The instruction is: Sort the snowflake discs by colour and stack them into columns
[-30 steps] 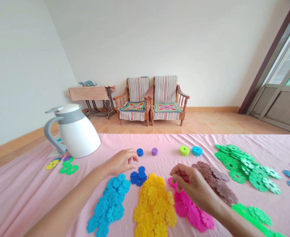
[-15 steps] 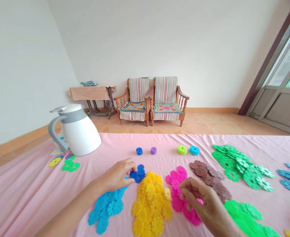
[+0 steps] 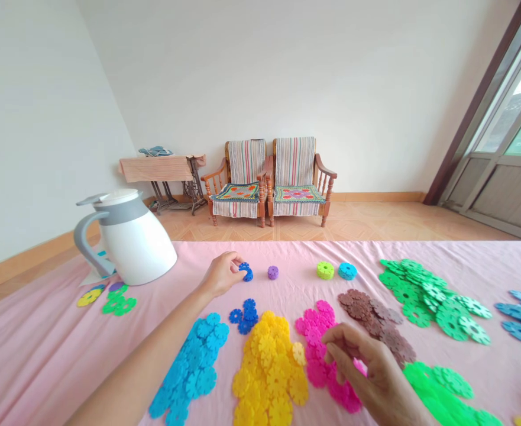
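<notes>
My left hand [image 3: 223, 274] pinches a dark blue snowflake disc [image 3: 243, 267] between thumb and fingertips. The disc is at the top of a small dark blue stack [image 3: 248, 277], tilted a little; whether it touches the stack I cannot tell. Loose dark blue discs [image 3: 247, 316] lie nearer to me, above the yellow pile [image 3: 271, 373]. My right hand [image 3: 360, 361] hovers over the pink pile [image 3: 316, 325], its fingers half curled and slightly apart, with nothing visible in them. Beside the dark blue stack stand a purple stack [image 3: 273, 273], a lime green stack [image 3: 325, 271] and a light blue stack [image 3: 348, 271].
A white and grey jug [image 3: 138, 245] stands at the left, with a few loose green discs [image 3: 119, 304] before it. Light blue [image 3: 193, 367], brown [image 3: 373, 319] and green [image 3: 433, 296] disc piles lie on the pink cloth [image 3: 65, 355]. Two wooden chairs [image 3: 294, 177] stand beyond.
My left hand has moved forward from the loose dark blue discs to the dark blue stack, carrying one disc. My right hand has stayed nearly still over the pink pile.
</notes>
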A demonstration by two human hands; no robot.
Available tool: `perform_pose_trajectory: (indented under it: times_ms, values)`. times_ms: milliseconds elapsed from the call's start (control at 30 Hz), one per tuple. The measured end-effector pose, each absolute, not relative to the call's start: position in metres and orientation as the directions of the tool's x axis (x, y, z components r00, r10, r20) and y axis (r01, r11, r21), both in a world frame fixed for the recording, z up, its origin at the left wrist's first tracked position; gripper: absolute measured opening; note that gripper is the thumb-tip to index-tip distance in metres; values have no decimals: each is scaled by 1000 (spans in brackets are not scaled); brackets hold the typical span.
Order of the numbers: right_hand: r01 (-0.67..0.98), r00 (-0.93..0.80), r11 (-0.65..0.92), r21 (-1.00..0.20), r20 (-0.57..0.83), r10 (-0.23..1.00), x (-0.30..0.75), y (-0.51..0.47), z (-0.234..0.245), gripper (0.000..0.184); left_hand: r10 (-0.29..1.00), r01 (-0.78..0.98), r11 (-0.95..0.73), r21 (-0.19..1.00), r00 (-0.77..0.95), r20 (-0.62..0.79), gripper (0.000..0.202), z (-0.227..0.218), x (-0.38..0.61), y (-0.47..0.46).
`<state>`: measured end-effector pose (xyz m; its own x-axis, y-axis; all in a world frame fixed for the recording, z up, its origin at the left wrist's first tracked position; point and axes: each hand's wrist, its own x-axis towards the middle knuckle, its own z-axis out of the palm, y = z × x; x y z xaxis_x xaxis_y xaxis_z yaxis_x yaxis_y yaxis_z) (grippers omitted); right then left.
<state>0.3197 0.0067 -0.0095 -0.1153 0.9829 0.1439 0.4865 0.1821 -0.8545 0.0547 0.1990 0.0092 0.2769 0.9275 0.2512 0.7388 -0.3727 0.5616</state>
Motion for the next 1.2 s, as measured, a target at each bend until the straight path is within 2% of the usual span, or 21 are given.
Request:
perform_pose_trajectory:
  times_ms: [267, 433, 600, 800, 1200]
  values:
    - [505, -118, 165, -847, 121, 986, 319, 7, -10, 23, 933, 758, -359, 545, 313, 180, 20, 7, 57, 209]
    - [501, -113, 150, -853, 107, 988, 319, 7, -10, 24, 916, 749, -401, 527, 331, 226, 25, 3, 52, 210]
    - [513, -116, 155, -844, 111, 987, 320, 9, -13, 23, 879, 737, -475, 481, 369, 303, 21, 9, 43, 195]
    - [489, -128, 137, -862, 84, 988, 319, 9, -15, 23, 832, 715, -554, 427, 474, 288, 31, 4, 42, 183]
    - [513, -122, 127, -849, 73, 990, 320, 8, -11, 22, 824, 735, -566, 373, 491, 284, 31, -12, 43, 193]
